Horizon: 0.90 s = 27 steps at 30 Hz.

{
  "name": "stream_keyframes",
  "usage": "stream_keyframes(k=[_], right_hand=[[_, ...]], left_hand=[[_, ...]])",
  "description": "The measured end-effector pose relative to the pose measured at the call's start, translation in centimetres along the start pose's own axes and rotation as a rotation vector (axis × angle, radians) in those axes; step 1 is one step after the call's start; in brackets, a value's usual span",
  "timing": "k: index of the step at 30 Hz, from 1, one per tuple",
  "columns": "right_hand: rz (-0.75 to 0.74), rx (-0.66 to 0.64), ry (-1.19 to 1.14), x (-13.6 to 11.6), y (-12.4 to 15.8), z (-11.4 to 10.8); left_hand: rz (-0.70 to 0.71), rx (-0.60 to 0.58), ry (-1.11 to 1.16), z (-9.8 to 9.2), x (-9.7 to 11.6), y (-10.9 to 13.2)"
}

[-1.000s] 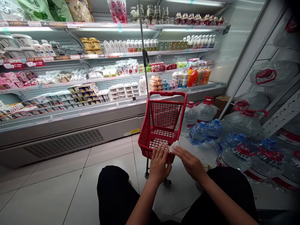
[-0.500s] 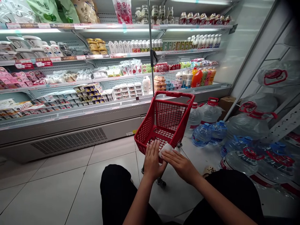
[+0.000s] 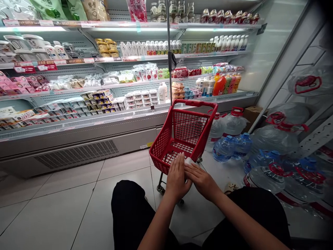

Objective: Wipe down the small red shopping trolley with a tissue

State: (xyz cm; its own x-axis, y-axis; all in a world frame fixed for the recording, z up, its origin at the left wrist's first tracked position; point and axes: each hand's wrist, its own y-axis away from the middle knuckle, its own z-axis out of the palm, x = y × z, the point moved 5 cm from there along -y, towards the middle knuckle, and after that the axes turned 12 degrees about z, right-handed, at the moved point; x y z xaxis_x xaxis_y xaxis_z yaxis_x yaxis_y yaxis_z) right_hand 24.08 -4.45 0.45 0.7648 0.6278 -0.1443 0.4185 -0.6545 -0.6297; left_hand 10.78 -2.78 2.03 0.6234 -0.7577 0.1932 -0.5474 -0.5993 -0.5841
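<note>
— While I crouch on the pale floor tiles point(image 3: 65, 208), my left hand point(image 3: 178, 177) lies open, fingers flat on the near rim of the red basket trolley point(image 3: 161, 146).
— And the other one?
— My right hand point(image 3: 202, 180) is stretched over a white cloth point(image 3: 189, 161), pressing it to that same rim, just beside my left fingertips. Whether the thumb pinches it from beneath, I cannot tell.
— What's in the basket?
— I see its mesh floor and back wall, with the cloth at the edge.
— Can you read any writing?
— Red price tags point(image 3: 24, 67) run along a shelf edge at the left, the print too small to read. Bags point(image 3: 49, 7) on the top shelf carry large characters, but they are blurred. A yellow sticker point(image 3: 149, 144) sits on the chiller's grey base point(image 3: 78, 139), unreadable too.
— And the containers?
— A row of white bottles point(image 3: 145, 48) lines the second shelf, and glass jars point(image 3: 171, 8) stand above them. Small white tubs point(image 3: 142, 99) are stacked lower down, near a lone white bottle point(image 3: 162, 93). An orange bottle point(image 3: 220, 85) stands among other coloured ones. To my right, big clear water jugs point(image 3: 273, 140) with red handles are piled up, full; smaller ones with blue caps point(image 3: 226, 147) lie near the trolley. Their red-and-white labels point(image 3: 319, 152) are too blurred to read. A cardboard box point(image 3: 251, 113) sits behind them.
</note>
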Motion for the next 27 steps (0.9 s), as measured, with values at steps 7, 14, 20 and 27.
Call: stream_keyframes(k=[7,14,20,27], right_hand=[[0.114,0.013,0.020,5.8,-3.5,-1.7],[0.136,-0.008,0.006,2.4,-4.6,-0.2],[0.078,0.016,-0.059,-3.6,-3.8,1.1],[0.031,0.016,-0.021,-2.4,-3.2,0.9]], left_hand=[[0.040,-0.039,-0.126,1.4,-0.3,0.2],[0.029,0.001,-0.197,0.4,-2.3,0.4],[-0.018,0.018,-0.178,-1.2,-3.8,2.0],[-0.073,0.025,-0.204,-3.2,-6.4,3.2]])
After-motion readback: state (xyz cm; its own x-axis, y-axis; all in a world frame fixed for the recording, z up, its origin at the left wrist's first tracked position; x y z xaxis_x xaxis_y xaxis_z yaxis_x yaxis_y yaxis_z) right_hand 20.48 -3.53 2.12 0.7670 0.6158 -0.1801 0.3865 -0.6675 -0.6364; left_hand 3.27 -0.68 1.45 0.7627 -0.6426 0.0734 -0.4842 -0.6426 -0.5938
